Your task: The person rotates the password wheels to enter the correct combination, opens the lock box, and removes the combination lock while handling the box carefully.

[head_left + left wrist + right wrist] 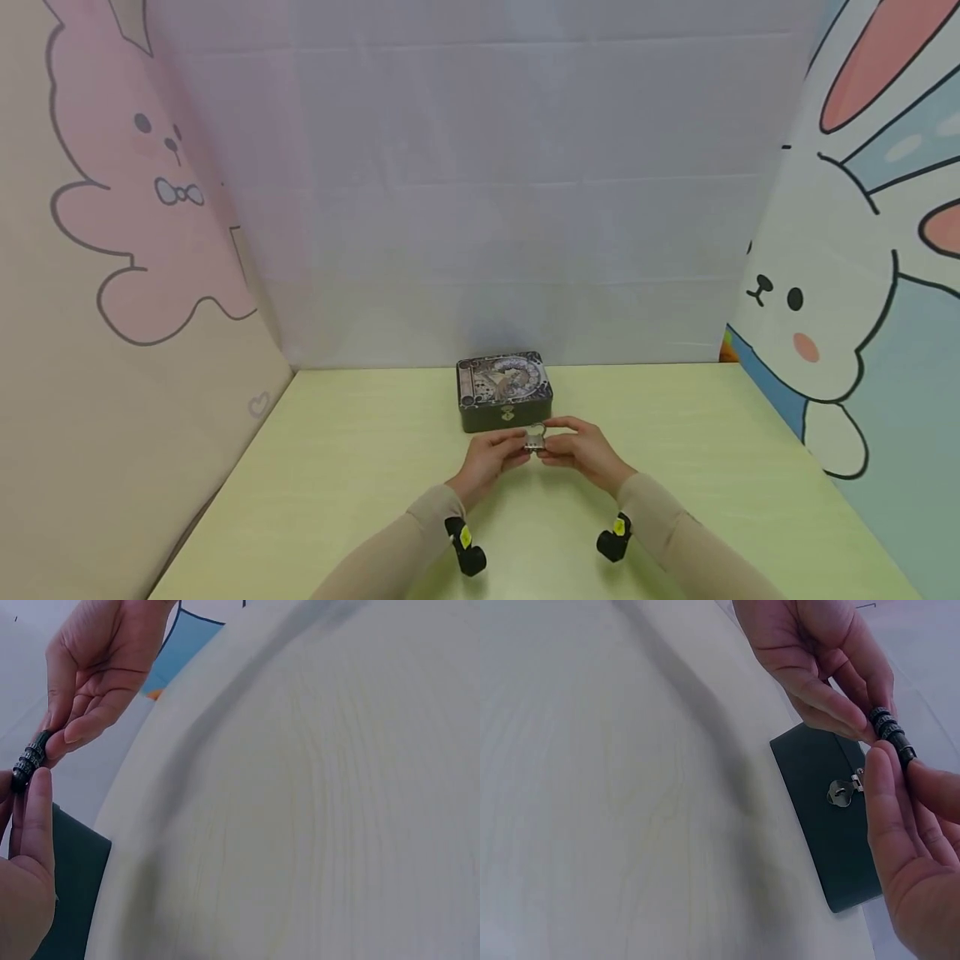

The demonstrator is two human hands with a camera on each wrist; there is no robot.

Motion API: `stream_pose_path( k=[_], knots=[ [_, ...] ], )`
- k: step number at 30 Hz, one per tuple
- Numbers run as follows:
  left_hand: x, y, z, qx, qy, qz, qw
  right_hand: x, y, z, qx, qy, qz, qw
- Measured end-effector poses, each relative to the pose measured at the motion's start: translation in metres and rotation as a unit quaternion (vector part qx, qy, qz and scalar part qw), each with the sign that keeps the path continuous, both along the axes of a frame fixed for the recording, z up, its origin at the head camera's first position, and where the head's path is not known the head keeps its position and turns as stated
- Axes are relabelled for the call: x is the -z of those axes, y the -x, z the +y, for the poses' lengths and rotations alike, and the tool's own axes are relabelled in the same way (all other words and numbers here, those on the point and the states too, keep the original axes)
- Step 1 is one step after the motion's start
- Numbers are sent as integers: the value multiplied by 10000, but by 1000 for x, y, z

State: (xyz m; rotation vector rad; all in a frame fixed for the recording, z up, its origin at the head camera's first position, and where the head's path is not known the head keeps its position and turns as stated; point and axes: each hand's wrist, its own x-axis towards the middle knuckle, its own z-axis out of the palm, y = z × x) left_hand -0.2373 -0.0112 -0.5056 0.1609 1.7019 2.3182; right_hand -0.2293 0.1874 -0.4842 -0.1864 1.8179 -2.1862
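A small combination padlock (534, 442) is held up between both hands, above the table and just in front of a dark tin box (498, 417). The left hand (489, 462) pinches its left side with thumb and fingers. On the right side, the right hand (588, 457) grips the body, its index finger reaching up by the shackle. Dark numbered dials (887, 724) show along the padlock's edge in the right wrist view. A metal hasp (841, 793) hangs on the box's front. Whether the shackle is locked cannot be told.
The box has a printed picture lid and stands toward the back of the pale yellow-green table (360, 467). A white cloth backdrop (480, 208) hangs behind it. Rabbit-printed panels flank both sides. Small black cameras (468, 550) sit on the wrists.
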Motion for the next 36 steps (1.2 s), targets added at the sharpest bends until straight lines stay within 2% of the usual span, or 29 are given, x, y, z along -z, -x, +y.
stream_pose_path(
  k=[14,26,31,36],
  knots=[
    [-9,-29,5,201,72,-345,9992,-11,-29,14,-233,-23,-99,9997],
    [-14,-49,5,507,107,-520,9973,-17,-51,20,-441,45,-404,9982],
    [-13,-58,5,642,73,-566,9963,-16,-60,23,-543,61,-507,9972],
    [-7,-66,4,744,55,-583,9955,-10,-67,26,-622,114,-615,9961]
  ],
)
